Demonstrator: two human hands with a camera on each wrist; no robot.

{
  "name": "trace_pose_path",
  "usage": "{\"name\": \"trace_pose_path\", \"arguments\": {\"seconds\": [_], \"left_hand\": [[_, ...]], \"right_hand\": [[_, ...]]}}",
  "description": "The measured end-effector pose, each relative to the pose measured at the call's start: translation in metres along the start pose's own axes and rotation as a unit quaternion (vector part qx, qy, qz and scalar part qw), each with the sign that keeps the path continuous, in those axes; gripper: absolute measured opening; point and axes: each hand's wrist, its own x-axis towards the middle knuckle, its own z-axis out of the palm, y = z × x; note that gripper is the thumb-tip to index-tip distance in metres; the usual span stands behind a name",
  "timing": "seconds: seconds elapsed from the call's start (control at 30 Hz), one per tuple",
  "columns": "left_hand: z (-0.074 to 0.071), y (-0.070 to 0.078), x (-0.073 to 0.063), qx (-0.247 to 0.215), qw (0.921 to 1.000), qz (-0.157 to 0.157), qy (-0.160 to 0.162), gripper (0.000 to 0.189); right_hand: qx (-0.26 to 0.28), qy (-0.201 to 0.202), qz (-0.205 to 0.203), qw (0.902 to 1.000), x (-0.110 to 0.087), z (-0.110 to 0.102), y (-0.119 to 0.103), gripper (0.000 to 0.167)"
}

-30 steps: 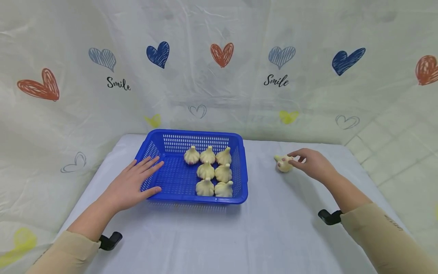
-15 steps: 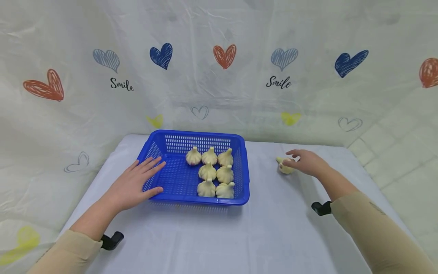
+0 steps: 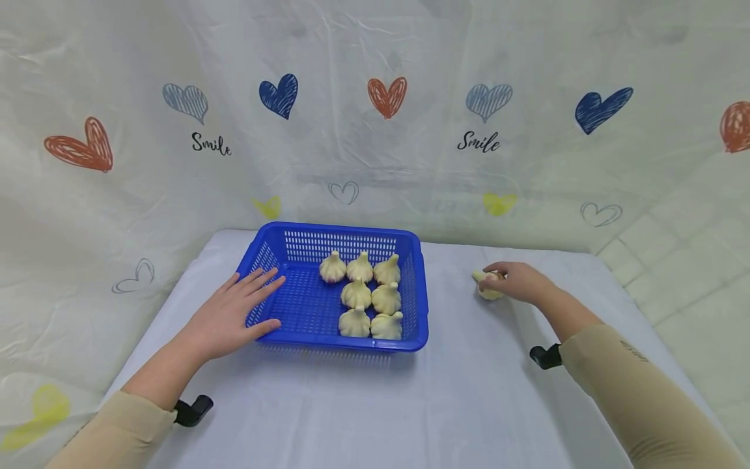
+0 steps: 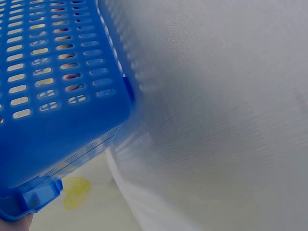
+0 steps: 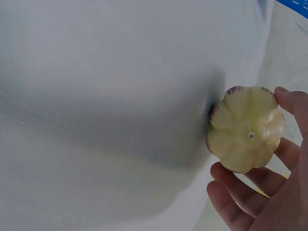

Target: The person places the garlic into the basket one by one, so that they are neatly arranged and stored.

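Observation:
My right hand point(image 3: 518, 283) is at a garlic bulb point(image 3: 489, 286) lying on its side on the white table. In the right wrist view, the thumb and fingers stand on opposite sides of that bulb point(image 5: 248, 130), whose pale, purple-streaked base faces the camera. My left hand point(image 3: 225, 319) rests with spread, straight fingers over the left rim of a blue plastic basket point(image 3: 346, 340). Inside the basket, several garlic bulbs point(image 3: 355, 293) stand stem-up in rows on the right side. From the left wrist, only the basket's slotted wall point(image 4: 53, 91) and a bit of the hand are visible.
A white cloth covers the table point(image 3: 375, 404). Behind it hangs a pale curtain point(image 3: 422, 176) printed with hearts and "Smile". Black wrist mounts point(image 3: 545, 357) sit at both sleeves.
The right hand's fingers lifted off the bulb, then came down around it again, a little farther left. The left hand has stayed on the basket rim. The head view has shifted slightly.

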Motion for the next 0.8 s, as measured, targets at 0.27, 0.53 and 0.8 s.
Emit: {"name": "trace_pose_path", "arguments": {"seconds": [0.27, 0.53, 0.8], "left_hand": [[0.002, -0.001, 0.001, -0.003, 1.0, 0.001, 0.0, 0.079], [0.0, -0.002, -0.001, -0.005, 1.0, 0.001, 0.001, 0.078], [0.0, -0.001, 0.0, -0.005, 1.0, 0.004, 0.001, 0.079]], "right_hand": [[0.036, -0.014, -0.013, 0.9992, -0.011, 0.004, 0.002, 0.066], [0.054, -0.022, -0.007, 0.9983, -0.018, 0.009, 0.009, 0.069], [0.072, -0.016, -0.031, 0.9968, -0.026, 0.011, 0.01, 0.065]]}}
